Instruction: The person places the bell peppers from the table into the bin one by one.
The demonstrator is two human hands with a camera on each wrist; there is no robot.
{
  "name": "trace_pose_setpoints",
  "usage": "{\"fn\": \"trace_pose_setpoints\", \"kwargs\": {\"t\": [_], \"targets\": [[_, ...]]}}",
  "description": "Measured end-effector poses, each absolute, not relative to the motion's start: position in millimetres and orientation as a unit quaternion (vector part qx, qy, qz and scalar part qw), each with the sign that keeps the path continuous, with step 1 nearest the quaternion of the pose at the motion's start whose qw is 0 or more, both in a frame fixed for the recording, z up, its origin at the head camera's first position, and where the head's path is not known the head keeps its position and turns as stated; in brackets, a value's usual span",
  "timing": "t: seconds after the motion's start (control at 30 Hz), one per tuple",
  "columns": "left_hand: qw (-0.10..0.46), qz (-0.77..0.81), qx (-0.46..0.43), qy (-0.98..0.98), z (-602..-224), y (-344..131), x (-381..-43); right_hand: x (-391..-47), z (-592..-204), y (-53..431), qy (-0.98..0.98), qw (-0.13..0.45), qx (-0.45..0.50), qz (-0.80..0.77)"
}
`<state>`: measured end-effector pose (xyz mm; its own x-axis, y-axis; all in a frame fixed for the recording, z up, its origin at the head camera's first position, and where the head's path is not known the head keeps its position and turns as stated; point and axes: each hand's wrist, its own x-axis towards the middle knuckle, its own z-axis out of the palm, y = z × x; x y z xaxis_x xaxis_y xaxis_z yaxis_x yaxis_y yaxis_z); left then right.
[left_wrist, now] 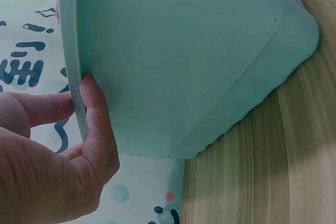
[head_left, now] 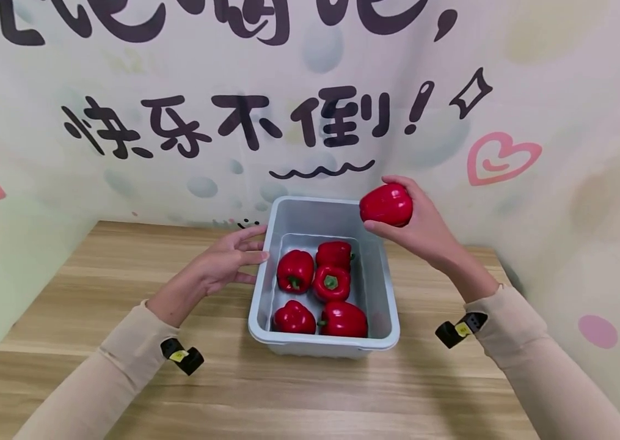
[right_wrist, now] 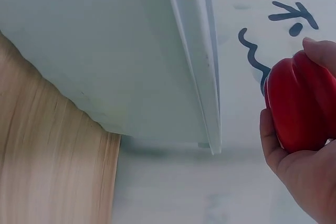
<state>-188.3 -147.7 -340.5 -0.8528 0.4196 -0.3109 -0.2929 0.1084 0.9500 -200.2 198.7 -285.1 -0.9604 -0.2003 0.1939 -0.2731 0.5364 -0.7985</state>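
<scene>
A grey plastic bin stands on the wooden table, with several red bell peppers lying inside it. My left hand pinches the bin's left rim; in the left wrist view the thumb lies on the rim and a finger presses under it against the outer wall. Above the bin's far right corner, my right hand grips another red bell pepper from the side, with the thumb below. The right wrist view shows fingers and palm around this pepper, held apart from the bin's rim.
The wooden table extends on both sides of the bin and in front of it. A white printed cloth with black lettering hangs right behind the table's back edge. Both sleeves carry small black wrist cameras.
</scene>
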Motion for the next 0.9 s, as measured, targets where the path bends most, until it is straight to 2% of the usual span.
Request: {"fn": "trace_pose_setpoints", "kwargs": {"t": [0.33,0.6,0.9], "targets": [[0.273,0.668,0.048,0.69,-337,-149,-188,-205,-270,173,-0.886,0.008,0.162,0.434],[0.271,0.671,0.048,0.688,-338,-147,-190,-226,-284,170,-0.891,0.009,0.193,0.411],[0.268,0.676,0.051,0.685,-342,-150,-190,-233,-287,152,-0.901,0.004,0.255,0.352]]}}
